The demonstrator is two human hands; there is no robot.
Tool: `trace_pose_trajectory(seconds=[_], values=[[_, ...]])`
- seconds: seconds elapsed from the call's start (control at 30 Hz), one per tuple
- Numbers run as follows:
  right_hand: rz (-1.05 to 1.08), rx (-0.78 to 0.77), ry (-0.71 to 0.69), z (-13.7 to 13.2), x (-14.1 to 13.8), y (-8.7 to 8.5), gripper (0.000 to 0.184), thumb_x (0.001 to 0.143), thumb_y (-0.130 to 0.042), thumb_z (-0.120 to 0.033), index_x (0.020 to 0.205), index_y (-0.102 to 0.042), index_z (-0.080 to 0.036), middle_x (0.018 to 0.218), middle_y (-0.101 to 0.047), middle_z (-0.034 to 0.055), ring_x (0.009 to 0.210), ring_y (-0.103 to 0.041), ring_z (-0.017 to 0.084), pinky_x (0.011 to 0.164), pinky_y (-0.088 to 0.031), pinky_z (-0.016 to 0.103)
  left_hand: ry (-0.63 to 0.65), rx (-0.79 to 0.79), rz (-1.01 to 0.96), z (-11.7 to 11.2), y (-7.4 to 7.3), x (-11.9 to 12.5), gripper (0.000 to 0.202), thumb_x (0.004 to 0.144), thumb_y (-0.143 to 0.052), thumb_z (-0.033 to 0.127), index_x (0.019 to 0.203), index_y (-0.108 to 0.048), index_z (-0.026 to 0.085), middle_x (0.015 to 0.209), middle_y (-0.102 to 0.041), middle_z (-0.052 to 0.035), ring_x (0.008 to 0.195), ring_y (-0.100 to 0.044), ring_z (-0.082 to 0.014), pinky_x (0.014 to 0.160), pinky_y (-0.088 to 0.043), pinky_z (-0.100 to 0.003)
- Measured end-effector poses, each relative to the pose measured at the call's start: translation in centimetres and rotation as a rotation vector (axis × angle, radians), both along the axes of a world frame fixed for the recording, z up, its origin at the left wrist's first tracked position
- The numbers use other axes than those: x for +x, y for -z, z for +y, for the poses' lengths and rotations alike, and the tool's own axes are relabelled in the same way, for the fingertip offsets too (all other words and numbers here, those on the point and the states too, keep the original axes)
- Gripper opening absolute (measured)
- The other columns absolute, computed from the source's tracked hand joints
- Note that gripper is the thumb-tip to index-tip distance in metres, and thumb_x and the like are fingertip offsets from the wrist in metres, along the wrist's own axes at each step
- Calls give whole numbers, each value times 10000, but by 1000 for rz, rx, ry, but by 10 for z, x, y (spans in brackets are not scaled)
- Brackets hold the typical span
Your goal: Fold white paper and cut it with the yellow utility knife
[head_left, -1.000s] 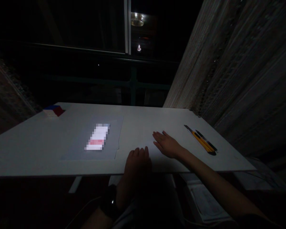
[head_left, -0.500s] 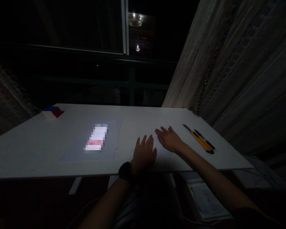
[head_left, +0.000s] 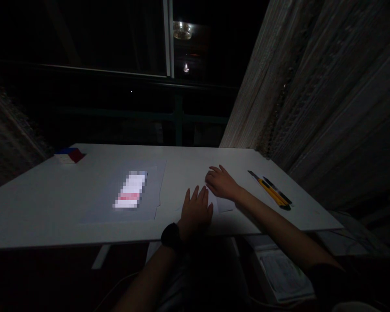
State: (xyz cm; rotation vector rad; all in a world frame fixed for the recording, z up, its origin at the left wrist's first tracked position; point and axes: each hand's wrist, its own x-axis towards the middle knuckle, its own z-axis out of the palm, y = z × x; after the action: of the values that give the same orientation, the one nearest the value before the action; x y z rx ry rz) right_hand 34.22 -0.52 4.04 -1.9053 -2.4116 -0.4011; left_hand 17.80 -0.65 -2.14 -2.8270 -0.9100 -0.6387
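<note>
My left hand (head_left: pixel 195 209), a black band on its wrist, lies flat with fingers spread on a white sheet of paper (head_left: pixel 225 205) near the table's front edge. Just beyond it and to the right, my right hand (head_left: pixel 223 184) has its fingers bent down at the sheet's edge, with two fingers stretched away. The sheet looks partly raised or folded beneath that hand. Its far part and my right thumb are hidden. Right of my hands lie a yellow utility knife (head_left: pixel 271 190) and a dark pen (head_left: pixel 277 190).
On the left of the white table (head_left: pixel 35 212), a lit phone (head_left: pixel 131 190) with a blurred screen rests on paper sheets (head_left: pixel 152 210). A cube puzzle (head_left: pixel 68 156) sits at the far left corner. Curtains (head_left: pixel 299 95) hang at the right. The room is dark.
My right hand has shifted left and its fingers have bent, where before it lay flat. The sheet beneath now shows a raised or folded part. My left hand has stayed in place.
</note>
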Motion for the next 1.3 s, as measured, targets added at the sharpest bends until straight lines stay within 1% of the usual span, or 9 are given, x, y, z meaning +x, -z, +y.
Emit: trace_pose_trajectory(seconds=[0.13, 0.27, 0.37, 0.53, 0.67, 0.77, 0.93, 1.07, 1.3], values=[[4, 45, 53, 12, 17, 0, 227, 879, -436, -239, 998, -610, -158, 1111, -615, 135, 1224, -410, 292, 1046, -209, 508, 10, 1, -4, 0, 0, -1, 500, 925, -298, 346, 1333, -430, 89, 1411, -415, -126, 1320, -328, -291, 1085, -220, -519], [258, 207, 427, 9, 41, 8, 295, 910, -360, -283, 1083, -555, -147, 1056, -639, 144, 993, -573, 252, 853, -414, 370, 17, -3, -24, 1, 1, -1, 500, 922, -304, 352, 1327, -439, 93, 1409, -418, -128, 1318, -332, -293, 1082, -221, -522], [571, 307, 623, -4, 52, 18, 325, 917, -322, -317, 1049, -560, -140, 846, -681, 102, 774, -626, 214, 698, -446, 310, 18, -9, -27, 1, 1, -1, 503, 923, -300, 358, 1326, -439, 92, 1406, -421, -131, 1318, -333, -293, 1082, -222, -518], [850, 297, 395, -29, 38, 33, 281, 839, -455, -415, 829, -618, -186, 723, -662, 32, 668, -606, 176, 625, -452, 280, 14, -10, -25, 1, 0, -1, 504, 919, -310, 366, 1322, -444, 95, 1403, -426, -130, 1312, -341, -294, 1081, -225, -521], [1147, 311, 262, -39, 16, 35, 348, 865, -425, -461, 1049, -543, -190, 750, -662, 21, 607, -605, 150, 552, -469, 259, 15, 4, -17, 0, 0, -1, 510, 916, -318, 377, 1330, -438, 104, 1407, -419, -134, 1318, -332, -295, 1081, -220, -524], [1281, 263, 201, -42, 4, 33, 368, 891, -378, -465, 1130, -469, -201, 852, -686, 52, 670, -647, 156, 587, -510, 278, 13, -4, -11, 1, 1, -2, 521, 915, -320, 388, 1333, -431, 99, 1411, -413, -133, 1321, -323, -301, 1081, -217, -524], [923, 167, 136, -47, -3, 35, 211, 859, -474, -346, 970, -587, -207, 905, -696, 48, 820, -658, 171, 754, -515, 314, 36, -47, 6, 1, -2, -2, 493, 869, -416, 362, 1293, -478, 117, 1373, -459, -139, 1318, -325, -313, 1078, -211, -530], [641, 176, 78, -51, -2, 43, 217, 853, -479, -274, 984, -635, -200, 1022, -683, 74, 951, -625, 195, 876, -477, 356, 39, -92, 11, 1, -5, -2, 492, 837, -476, 371, 1271, -505, 140, 1311, -517, -138, 1320, -327, -310, 1085, -209, -521], [484, 190, -33, -59, -3, 46, 257, 875, -438, -228, 1028, -634, -162, 1132, -647, 111, 1054, -579, 206, 939, -455, 380, 42, -76, -13, 1, -3, -2, 500, 847, -458, 359, 1281, -498, 113, 1302, -523, -149, 1319, -331, -303, 1097, -202, -498]])
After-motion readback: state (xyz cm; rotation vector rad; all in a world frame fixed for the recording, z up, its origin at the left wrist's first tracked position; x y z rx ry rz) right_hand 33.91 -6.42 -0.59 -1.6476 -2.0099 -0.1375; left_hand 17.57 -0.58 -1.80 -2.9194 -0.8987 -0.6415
